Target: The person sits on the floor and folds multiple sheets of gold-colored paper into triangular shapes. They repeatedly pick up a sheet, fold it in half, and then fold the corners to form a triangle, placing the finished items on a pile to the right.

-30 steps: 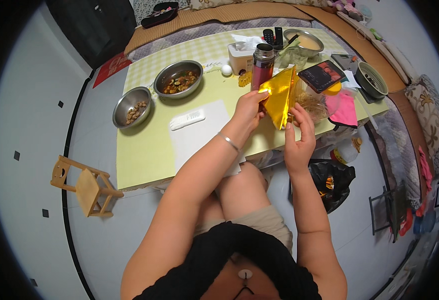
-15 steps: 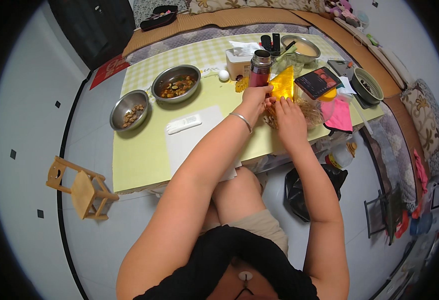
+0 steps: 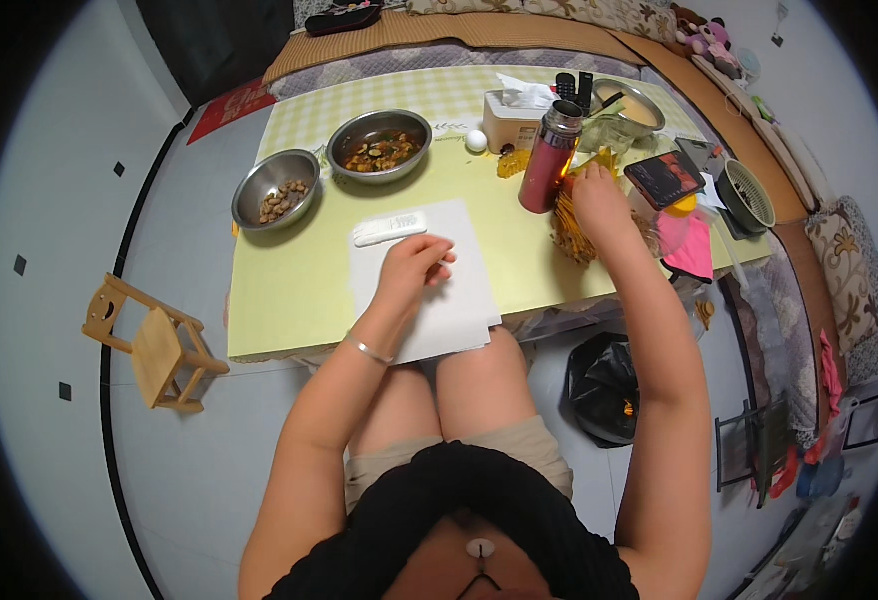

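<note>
My left hand [image 3: 414,272] hovers over a sheet of white paper [image 3: 459,310] on the table, its fingers loosely bent and apart; nothing shows in them. Just beyond it lies a flat white packet [image 3: 389,229]. My right hand [image 3: 599,200] is closed on a bundle of brown-yellow strands with shiny gold foil [image 3: 571,235], gripping near its top; the hand hides part of it. Left of this bundle stands an uncapped red thermos flask [image 3: 549,165]. A dark-screened phone [image 3: 665,178] and a pink cloth [image 3: 687,245] are right of my hand.
Two steel bowls stand at the left, one with nuts or shells [image 3: 306,203], one with food in broth [image 3: 427,135]. Behind the flask are a tissue box [image 3: 514,122], a white egg-like ball [image 3: 476,141] and another bowl [image 3: 659,112]. A black bag [image 3: 599,385] stands on the floor.
My left hand has left the flask and come back toward me over the paper. My right hand stays at the bundle, its fingers now higher. The gold foil no longer stands up as a broad sheet.
</note>
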`<state>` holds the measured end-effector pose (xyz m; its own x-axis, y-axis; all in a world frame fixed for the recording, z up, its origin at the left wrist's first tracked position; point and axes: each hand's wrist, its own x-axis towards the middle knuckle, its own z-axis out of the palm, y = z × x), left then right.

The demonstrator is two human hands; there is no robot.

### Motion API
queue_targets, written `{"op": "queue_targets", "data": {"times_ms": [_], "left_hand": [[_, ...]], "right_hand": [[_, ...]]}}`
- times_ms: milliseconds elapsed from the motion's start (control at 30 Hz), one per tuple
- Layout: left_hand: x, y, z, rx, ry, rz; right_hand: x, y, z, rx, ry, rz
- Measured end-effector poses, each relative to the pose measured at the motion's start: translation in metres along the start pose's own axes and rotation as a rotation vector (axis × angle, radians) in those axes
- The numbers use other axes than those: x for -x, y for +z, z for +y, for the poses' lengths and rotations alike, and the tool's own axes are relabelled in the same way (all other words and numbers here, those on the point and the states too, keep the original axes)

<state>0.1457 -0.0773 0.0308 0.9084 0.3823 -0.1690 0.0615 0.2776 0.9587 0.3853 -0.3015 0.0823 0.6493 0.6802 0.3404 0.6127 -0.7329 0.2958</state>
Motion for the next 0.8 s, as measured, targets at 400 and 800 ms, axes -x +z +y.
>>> {"op": "queue_targets", "data": {"times_ms": [400,800], "left_hand": [[0.111,-0.107,-0.054,-0.385,0.471,0.403],[0.144,-0.092,-0.040,-1.415,0.645,0.013]], "right_hand": [[-0.039,0.008,0.004,-0.173,0.044,-0.407],[0.041,-0.048,-0.112,-0.649,-0.234,-0.151]]}}
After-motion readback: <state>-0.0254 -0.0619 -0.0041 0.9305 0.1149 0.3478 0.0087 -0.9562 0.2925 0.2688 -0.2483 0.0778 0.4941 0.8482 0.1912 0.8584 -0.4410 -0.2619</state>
